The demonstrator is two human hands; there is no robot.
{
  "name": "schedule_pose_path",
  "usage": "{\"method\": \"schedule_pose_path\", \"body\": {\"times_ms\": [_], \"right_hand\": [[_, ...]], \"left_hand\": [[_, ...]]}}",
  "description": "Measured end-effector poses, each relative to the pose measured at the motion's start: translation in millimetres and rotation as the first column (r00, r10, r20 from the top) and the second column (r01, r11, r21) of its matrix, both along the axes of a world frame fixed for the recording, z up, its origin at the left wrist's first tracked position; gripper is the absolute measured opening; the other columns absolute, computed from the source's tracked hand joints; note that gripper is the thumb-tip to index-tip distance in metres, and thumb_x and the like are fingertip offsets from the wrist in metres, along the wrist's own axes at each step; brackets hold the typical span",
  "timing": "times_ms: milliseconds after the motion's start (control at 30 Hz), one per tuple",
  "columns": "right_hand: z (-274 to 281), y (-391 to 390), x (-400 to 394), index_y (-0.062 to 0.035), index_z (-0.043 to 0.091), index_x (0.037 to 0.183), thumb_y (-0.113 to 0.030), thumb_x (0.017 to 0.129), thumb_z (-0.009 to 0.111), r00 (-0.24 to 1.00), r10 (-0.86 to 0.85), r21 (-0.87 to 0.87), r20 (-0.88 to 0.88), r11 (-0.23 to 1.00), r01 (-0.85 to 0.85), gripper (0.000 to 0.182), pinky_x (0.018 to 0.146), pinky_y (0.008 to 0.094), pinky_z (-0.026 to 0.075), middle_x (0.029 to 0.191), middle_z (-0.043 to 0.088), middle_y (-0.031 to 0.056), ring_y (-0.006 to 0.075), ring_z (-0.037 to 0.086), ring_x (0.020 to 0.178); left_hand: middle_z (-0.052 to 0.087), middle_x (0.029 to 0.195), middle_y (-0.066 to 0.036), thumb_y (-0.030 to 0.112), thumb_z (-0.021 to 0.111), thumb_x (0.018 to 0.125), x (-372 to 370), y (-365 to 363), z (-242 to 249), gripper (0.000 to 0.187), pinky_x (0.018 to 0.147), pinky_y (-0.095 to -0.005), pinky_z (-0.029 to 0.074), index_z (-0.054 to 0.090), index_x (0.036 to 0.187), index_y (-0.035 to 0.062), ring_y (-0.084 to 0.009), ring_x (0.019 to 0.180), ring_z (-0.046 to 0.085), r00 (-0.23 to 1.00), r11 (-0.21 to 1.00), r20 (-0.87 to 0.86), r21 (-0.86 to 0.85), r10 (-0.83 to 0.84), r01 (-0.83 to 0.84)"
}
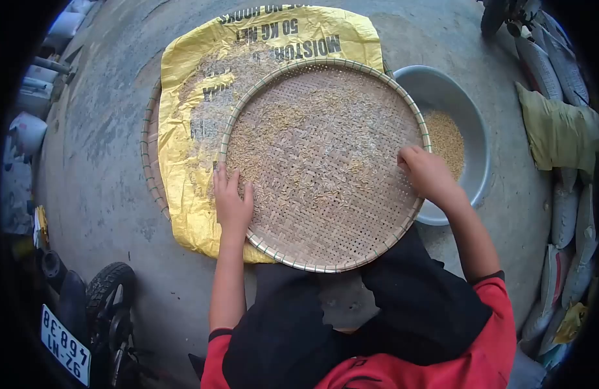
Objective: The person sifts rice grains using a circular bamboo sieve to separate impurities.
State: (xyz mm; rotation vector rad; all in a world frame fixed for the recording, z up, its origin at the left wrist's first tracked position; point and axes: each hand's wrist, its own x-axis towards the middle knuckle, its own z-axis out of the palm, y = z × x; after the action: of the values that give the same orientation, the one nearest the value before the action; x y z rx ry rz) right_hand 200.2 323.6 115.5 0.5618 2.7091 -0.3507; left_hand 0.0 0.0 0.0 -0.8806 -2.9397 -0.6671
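Observation:
A round woven bamboo winnowing tray (325,223) rests over my lap, with unhusked rice grains (280,120) scattered across it, thickest toward the upper left. My left hand (232,207) lies at the tray's left rim, fingers spread and stretched out, thumb over the inside of the weave. At the right rim, my right hand (430,174) is closed, its fingertips pinched together just inside the edge. Whatever they may hold is too small or hidden to make out.
Under the tray lies a yellow printed sack (189,220) with husks on it, over another woven tray (153,159). A metal basin (478,123) with grain (445,139) stands at right. A motorbike wheel (111,288) is at lower left; filled sacks (562,207) line the right side.

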Motion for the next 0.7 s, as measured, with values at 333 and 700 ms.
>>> {"method": "schedule_pose_path", "body": {"times_ms": [333,700], "right_hand": [[40.7,37.5,17.2,-0.0045,0.06,0.096,-0.003,0.084,0.048,0.957,-0.124,0.154,-0.261,0.974,0.168,0.017,0.076,0.0395,0.047,0.098,0.059,0.0111,0.0306,0.059,0.09],[-19.7,17.9,-30.9,-0.0037,0.06,0.093,-0.009,0.083,0.057,0.96,-0.017,-0.21,-0.279,0.977,-0.044,0.012,0.08,0.0379,0.046,0.095,0.058,0.0123,0.0301,0.058,0.09]], "left_hand": [[0.035,0.141,-0.02,0.022,0.06,0.083,1.8,1.2,2.9,0.038,0.106,-0.0431,0.028,0.058,0.115,0.0007,-0.0386,0.129,0.033,1.0,1.0,0.013,-0.01,0.02,-0.019],[0.035,0.141,-0.019,0.021,0.06,0.083,1.7,2.2,3.0,0.039,0.106,-0.0442,0.028,0.058,0.116,0.0007,-0.0387,0.129,0.033,1.0,1.0,-0.001,-0.017,0.013,-0.013]]}}
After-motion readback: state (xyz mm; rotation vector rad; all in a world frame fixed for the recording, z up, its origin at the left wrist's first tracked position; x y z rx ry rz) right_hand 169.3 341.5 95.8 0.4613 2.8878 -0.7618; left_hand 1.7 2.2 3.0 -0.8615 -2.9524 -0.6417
